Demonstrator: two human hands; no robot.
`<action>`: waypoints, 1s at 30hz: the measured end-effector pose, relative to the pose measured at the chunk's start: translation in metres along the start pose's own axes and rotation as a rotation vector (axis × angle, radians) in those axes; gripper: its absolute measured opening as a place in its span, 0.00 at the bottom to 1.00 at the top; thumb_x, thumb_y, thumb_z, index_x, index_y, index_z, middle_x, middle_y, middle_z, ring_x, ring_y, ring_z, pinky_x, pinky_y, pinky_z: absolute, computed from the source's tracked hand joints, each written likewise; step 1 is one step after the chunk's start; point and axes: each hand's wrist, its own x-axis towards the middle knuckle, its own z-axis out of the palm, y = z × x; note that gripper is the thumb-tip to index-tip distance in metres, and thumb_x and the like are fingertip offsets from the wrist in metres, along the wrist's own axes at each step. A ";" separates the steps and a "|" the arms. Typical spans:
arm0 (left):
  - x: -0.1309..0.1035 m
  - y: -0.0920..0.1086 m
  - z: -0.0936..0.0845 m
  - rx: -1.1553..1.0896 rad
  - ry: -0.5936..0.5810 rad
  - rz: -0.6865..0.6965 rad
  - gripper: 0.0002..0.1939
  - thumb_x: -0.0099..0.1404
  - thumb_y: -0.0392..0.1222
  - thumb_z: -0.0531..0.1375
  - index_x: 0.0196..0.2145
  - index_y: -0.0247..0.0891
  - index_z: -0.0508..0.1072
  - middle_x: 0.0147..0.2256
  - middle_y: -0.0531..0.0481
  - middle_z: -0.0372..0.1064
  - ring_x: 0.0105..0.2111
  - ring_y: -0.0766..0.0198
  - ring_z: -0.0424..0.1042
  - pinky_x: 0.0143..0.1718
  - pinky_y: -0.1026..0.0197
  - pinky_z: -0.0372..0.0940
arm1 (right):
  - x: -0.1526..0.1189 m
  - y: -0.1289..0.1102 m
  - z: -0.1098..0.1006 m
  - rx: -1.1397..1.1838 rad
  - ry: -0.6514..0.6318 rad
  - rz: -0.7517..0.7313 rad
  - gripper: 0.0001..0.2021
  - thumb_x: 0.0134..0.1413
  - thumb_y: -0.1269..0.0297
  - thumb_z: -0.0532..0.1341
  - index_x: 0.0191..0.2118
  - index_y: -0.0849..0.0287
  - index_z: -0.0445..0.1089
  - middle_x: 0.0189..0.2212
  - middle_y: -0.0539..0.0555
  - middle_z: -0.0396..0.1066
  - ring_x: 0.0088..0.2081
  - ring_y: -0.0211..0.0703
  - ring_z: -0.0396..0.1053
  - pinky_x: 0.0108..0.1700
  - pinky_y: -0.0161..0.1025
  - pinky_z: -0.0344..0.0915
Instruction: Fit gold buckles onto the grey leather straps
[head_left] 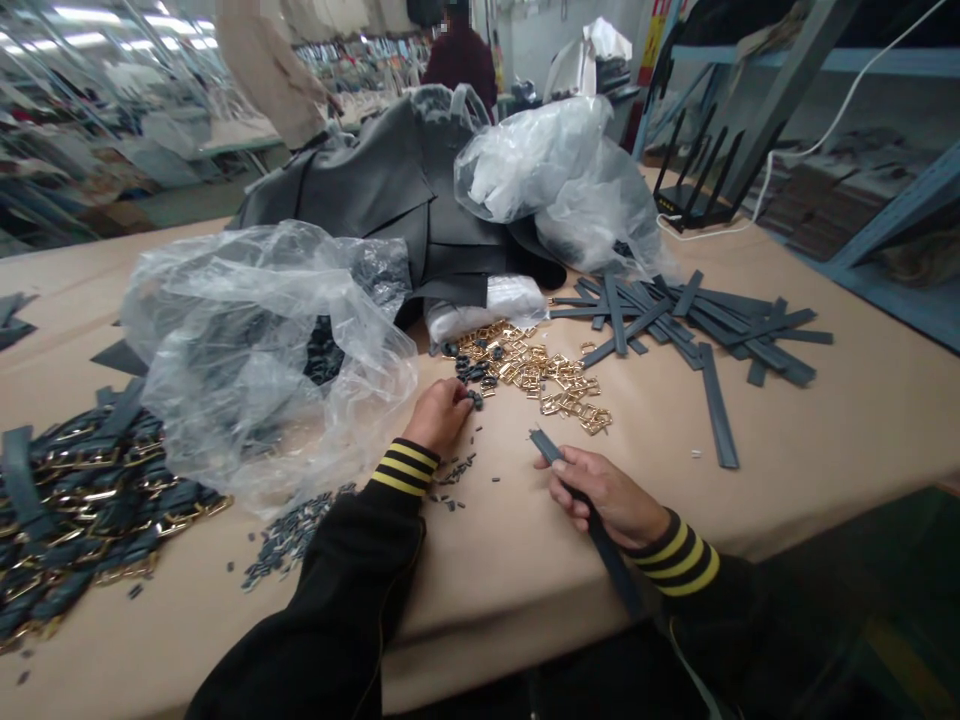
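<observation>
My right hand is closed round a long dark grey strap. Its end points up and away over the table, while the rest hangs down past the front edge. My left hand has its fingertips pinched at a small dark loop, beside a little heap of similar dark loops. Just beyond lie many gold metal buckles in a loose pile. Small dark tube-like bits are scattered near my left wrist.
Loose dark straps lie at the right. Crumpled clear plastic bags and dark sheet material rise behind my hands. At far left are finished-looking straps with gold buckles. A black router stands at the back right. Two people are in the background.
</observation>
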 end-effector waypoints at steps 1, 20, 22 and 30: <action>-0.001 -0.002 -0.001 -0.023 -0.001 -0.010 0.04 0.50 0.38 0.57 0.22 0.36 0.66 0.20 0.54 0.60 0.22 0.66 0.59 0.25 0.64 0.53 | 0.000 0.000 0.001 -0.012 -0.005 0.003 0.13 0.52 0.58 0.56 0.39 0.62 0.60 0.17 0.42 0.56 0.14 0.25 0.47 0.14 0.23 0.51; -0.117 0.057 0.004 -1.218 -0.342 -0.422 0.07 0.54 0.39 0.59 0.27 0.31 0.69 0.19 0.53 0.66 0.14 0.76 0.61 0.15 0.73 0.55 | -0.010 -0.001 0.013 -0.626 -0.122 -0.173 0.13 0.58 0.57 0.48 0.32 0.62 0.61 0.16 0.44 0.55 0.16 0.28 0.50 0.18 0.27 0.47; -0.119 0.056 0.005 -1.188 -0.388 -0.409 0.07 0.54 0.40 0.58 0.26 0.32 0.69 0.19 0.53 0.66 0.14 0.75 0.61 0.14 0.73 0.55 | -0.014 -0.008 0.012 -0.711 -0.173 -0.146 0.13 0.58 0.59 0.47 0.31 0.62 0.61 0.15 0.44 0.54 0.16 0.29 0.50 0.19 0.28 0.48; -0.135 0.067 0.011 -0.873 -0.495 -0.321 0.10 0.57 0.41 0.54 0.24 0.33 0.68 0.18 0.53 0.64 0.14 0.73 0.62 0.15 0.71 0.58 | -0.019 -0.020 0.006 -1.088 -0.264 -0.122 0.14 0.55 0.63 0.51 0.21 0.61 0.57 0.16 0.45 0.54 0.18 0.30 0.50 0.21 0.30 0.48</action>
